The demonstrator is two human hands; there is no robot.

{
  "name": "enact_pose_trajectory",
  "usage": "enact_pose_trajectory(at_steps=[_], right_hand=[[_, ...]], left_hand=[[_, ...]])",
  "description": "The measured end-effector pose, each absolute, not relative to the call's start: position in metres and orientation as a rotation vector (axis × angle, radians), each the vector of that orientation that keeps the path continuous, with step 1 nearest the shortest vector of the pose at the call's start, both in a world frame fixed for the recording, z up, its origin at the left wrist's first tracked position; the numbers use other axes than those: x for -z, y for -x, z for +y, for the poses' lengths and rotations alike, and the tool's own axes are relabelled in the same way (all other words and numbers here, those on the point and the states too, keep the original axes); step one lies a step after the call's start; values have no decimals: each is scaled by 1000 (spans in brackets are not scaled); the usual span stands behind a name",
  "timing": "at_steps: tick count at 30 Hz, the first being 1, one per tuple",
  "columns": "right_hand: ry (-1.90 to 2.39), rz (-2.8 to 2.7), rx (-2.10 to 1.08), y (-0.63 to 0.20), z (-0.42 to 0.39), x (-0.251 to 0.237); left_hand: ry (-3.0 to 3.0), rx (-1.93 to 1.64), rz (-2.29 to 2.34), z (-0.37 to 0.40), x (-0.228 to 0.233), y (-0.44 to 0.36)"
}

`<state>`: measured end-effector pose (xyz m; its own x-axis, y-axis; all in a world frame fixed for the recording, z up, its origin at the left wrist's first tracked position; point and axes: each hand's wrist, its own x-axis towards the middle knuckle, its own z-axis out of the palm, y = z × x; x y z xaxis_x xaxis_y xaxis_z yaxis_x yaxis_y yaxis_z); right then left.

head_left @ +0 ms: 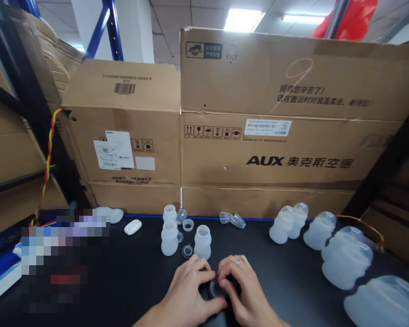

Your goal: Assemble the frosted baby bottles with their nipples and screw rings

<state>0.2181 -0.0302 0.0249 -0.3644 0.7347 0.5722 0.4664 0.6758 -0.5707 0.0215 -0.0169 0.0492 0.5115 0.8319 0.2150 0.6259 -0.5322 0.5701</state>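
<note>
Grip: both hands pinch one small dark round part [215,289] between thumbs and fingertips, low on the black counter [129,281].
Left hand [187,290]: fingers curled, thumb under the dark part's left rim, index fingertip on its top edge.
Right hand [243,288]: closed on the part's right side, a ring on one finger; its fingertips meet those of the left hand over the part.
Dark part: at the near edge of the counter, held between the two hands; what it is cannot be told.
Three upright bottles [203,241]: translucent white, standing just beyond the dark part, to its far left.
Rings and caps [188,225]: small clear pieces lying among those bottles.
Clear cups [232,220]: two small ones on their sides, straight beyond the dark part, near the cartons.
Lying bottles [346,258]: a row of translucent ones on their sides, well to the right of the dark part.
White oval piece [132,226]: far left of the dark part.
Cartons [279,136]: brown cardboard, walling the counter's far edge behind everything.
</note>
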Motion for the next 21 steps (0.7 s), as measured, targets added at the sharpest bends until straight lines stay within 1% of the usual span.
enact_pose_trajectory(at_steps=[3,5,9,11,16,19,21], right_hand=[[845,-2010,-241,-219,-30,-20],[835,-1989,-209,-218,-30,-20],[861,-1881,-360,-212,-32,-35],[829,-1821,-418,-211,-29,-53],[819,-1720,-318,-210,-4,-120],[932,-1798,-380,-205,17,-150],[1001,-1898,-383,-200,27,-156]], left_hand=[[-2397,-634,1198,-17,-49,-26],[-2410,-632,1190,-17,-50,-26],[-2396,-709,1118,-19,-47,-15],[-2412,-864,1116,-19,-41,-7],[-2529,-1312,1132,-14,-31,5],[-2508,-1467,1251,-9,-34,5],[-2473,-1524,1299,-6,-35,4]])
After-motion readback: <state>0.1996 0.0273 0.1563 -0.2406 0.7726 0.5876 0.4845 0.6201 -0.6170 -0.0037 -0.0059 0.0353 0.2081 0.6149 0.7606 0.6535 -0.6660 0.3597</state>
